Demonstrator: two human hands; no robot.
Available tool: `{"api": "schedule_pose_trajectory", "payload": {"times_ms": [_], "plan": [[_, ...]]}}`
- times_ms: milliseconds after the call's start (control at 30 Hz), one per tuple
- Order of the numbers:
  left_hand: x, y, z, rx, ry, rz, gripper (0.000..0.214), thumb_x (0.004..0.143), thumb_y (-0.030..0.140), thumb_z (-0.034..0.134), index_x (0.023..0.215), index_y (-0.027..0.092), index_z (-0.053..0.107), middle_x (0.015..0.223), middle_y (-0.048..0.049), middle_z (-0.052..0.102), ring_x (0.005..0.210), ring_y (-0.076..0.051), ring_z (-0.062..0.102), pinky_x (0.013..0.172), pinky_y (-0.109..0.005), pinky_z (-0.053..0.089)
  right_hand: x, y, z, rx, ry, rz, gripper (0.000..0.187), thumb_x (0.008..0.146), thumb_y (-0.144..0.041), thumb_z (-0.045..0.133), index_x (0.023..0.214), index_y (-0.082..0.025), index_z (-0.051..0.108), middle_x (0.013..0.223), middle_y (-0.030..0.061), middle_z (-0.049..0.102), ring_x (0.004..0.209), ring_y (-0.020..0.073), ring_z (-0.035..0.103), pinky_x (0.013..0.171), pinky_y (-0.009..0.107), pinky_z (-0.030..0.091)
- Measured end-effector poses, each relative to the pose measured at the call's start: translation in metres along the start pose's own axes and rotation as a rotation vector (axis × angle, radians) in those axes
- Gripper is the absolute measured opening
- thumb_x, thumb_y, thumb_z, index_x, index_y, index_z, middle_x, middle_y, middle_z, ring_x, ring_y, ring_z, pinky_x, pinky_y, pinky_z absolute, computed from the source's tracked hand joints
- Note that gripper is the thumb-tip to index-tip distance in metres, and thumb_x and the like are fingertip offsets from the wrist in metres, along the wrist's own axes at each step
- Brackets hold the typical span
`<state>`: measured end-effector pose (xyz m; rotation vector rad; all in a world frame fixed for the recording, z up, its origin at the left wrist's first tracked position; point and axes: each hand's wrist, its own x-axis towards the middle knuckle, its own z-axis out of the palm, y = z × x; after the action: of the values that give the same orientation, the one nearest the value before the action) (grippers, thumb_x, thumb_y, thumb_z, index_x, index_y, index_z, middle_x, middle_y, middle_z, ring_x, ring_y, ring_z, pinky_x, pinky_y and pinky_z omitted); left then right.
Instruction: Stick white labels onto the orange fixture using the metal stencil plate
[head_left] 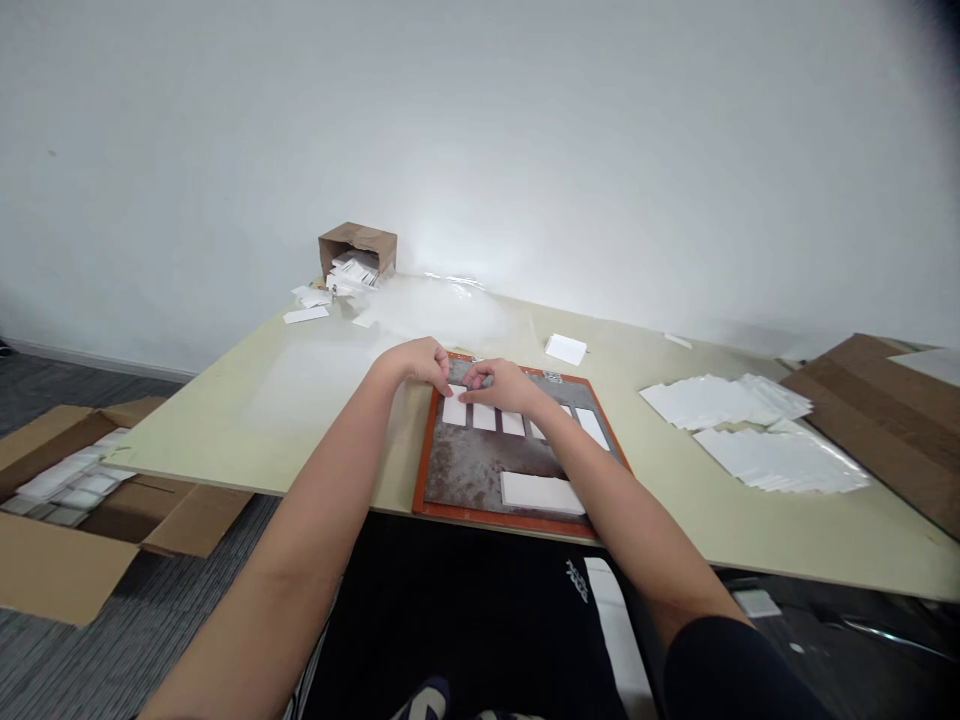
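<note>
Both hands — left hand (420,362) and right hand (501,385) — pinch with curled fingers the leftmost white card (454,409) on the orange-rimmed board (465,470), plastic sleeves (750,430) well apart, a tipped cardboard box (358,250) beyond.

left hand (420,362): fingers curled down | right hand (501,384): fingers pinched | forearms outstretched, converging

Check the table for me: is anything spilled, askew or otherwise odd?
Yes. The small brown cardboard box at the far left corner lies tipped on its side, white cards spilling from it onto the pale table. The white cards on the orange-rimmed grey board look orderly.
</note>
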<state>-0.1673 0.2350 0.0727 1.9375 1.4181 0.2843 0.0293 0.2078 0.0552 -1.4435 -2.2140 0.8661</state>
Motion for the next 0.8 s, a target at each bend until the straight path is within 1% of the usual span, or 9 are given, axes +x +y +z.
{"api": "schedule_pose_trajectory", "payload": {"times_ms": [100,200,300,400,500,533,600,700,800], "plan": [[0.000,0.000,0.000,0.008,-0.005,-0.005,0.032,0.039,0.033,0.084,0.058,0.021,0.060,0.051,0.0063,0.050,0.054,-0.011,0.038,0.053,-0.026,0.026,-0.002,-0.003,-0.010,-0.003,0.002,-0.005,0.036,0.061,-0.043,0.080,0.086,-0.019,0.070,0.083,0.0001,0.065,0.067,0.0120,0.053,0.061,0.025,0.040],[0.001,-0.001,0.000,0.004,-0.012,-0.007,0.032,0.040,0.033,0.083,0.057,0.021,0.060,0.053,0.0058,0.051,0.055,-0.012,0.040,0.053,-0.027,0.028,-0.016,-0.009,-0.034,0.013,0.043,-0.066,0.038,0.067,-0.046,0.076,0.093,-0.018,0.071,0.088,0.0021,0.066,0.069,0.0123,0.053,0.064,0.026,0.041],[0.003,-0.003,0.000,-0.005,-0.012,-0.001,0.032,0.040,0.034,0.083,0.057,0.021,0.060,0.053,0.0058,0.051,0.055,-0.012,0.041,0.053,-0.027,0.028,-0.048,-0.019,-0.062,-0.054,0.063,-0.130,0.037,0.078,-0.048,0.068,0.100,-0.019,0.071,0.092,0.0034,0.067,0.063,0.0113,0.051,0.061,0.027,0.042],[0.004,-0.004,0.000,-0.015,-0.012,0.005,0.032,0.040,0.034,0.084,0.057,0.021,0.059,0.051,0.0059,0.049,0.053,-0.011,0.040,0.052,-0.027,0.027,-0.093,-0.023,-0.073,-0.233,-0.005,-0.177,0.032,0.085,-0.046,0.063,0.101,-0.020,0.071,0.095,0.0048,0.070,0.069,0.0148,0.057,0.066,0.030,0.047],[0.004,-0.006,0.000,-0.029,0.000,0.014,0.032,0.040,0.033,0.083,0.055,0.021,0.058,0.050,0.0057,0.049,0.051,-0.011,0.039,0.051,-0.027,0.027,-0.137,-0.013,-0.060,-0.380,-0.058,-0.214,0.035,0.092,-0.046,0.056,0.112,-0.021,0.069,0.107,0.0091,0.070,0.095,0.0234,0.064,0.083,0.037,0.051],[0.005,-0.006,0.000,-0.034,0.007,0.018,0.032,0.040,0.033,0.083,0.054,0.021,0.058,0.050,0.0056,0.049,0.051,-0.011,0.038,0.051,-0.027,0.027,-0.150,-0.008,-0.052,-0.410,-0.059,-0.245,0.037,0.093,-0.047,0.055,0.118,-0.023,0.067,0.113,0.0097,0.068,0.105,0.0253,0.063,0.089,0.039,0.051],[0.005,-0.007,0.001,-0.044,0.020,0.027,0.031,0.040,0.033,0.083,0.053,0.021,0.058,0.049,0.0055,0.048,0.050,-0.011,0.036,0.050,-0.027,0.026,-0.169,0.005,-0.036,-0.441,-0.010,-0.312,0.040,0.094,-0.046,0.055,0.128,-0.026,0.061,0.126,0.0098,0.064,0.115,0.0254,0.060,0.095,0.040,0.051],[0.005,-0.006,0.001,-0.061,0.023,0.038,0.032,0.041,0.035,0.083,0.052,0.021,0.056,0.048,0.0055,0.045,0.049,-0.010,0.035,0.049,-0.027,0.025,-0.184,0.020,-0.018,-0.491,0.110,-0.411,0.037,0.094,-0.040,0.057,0.127,-0.025,0.061,0.123,0.0103,0.064,0.113,0.0246,0.060,0.096,0.042,0.052],[0.004,-0.003,0.000,-0.078,0.016,0.049,0.035,0.042,0.036,0.084,0.050,0.020,0.054,0.046,0.0057,0.042,0.048,-0.010,0.033,0.048,-0.026,0.024,-0.188,0.025,-0.010,-0.552,0.203,-0.464,0.031,0.094,-0.035,0.058,0.121,-0.022,0.063,0.112,0.0108,0.068,0.102,0.0239,0.063,0.090,0.042,0.054]]}}
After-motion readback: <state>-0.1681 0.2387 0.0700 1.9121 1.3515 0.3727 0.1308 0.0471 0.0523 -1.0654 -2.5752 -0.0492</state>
